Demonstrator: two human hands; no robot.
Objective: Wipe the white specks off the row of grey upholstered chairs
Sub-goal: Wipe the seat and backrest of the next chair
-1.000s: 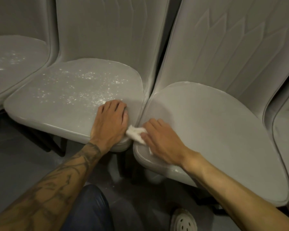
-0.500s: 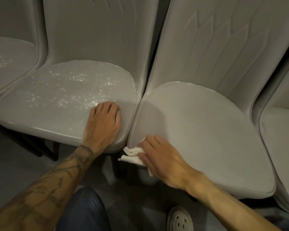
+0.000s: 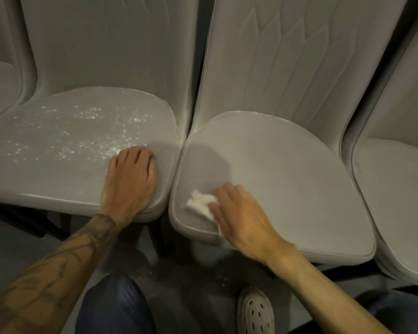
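White specks (image 3: 82, 133) lying across the left-of-centre seat (image 3: 46, 184). Left hand (image 3: 128, 182) resting palm-down on that seat's front right corner, fingers together. Right hand (image 3: 241, 213) pressing white wipe (image 3: 199, 203) onto centre seat (image 3: 287, 169), front left, fingers together, curling over it.

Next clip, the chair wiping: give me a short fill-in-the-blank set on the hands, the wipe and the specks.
1. The left hand rests flat on the speckled seat, whose specks are ____ in colour.
2. The right hand holds a crumpled wipe, pressing it on the ____ of the plain chair.
3. The plain chair stands to the speckled seat's ____.

Missing words: white; seat; right.
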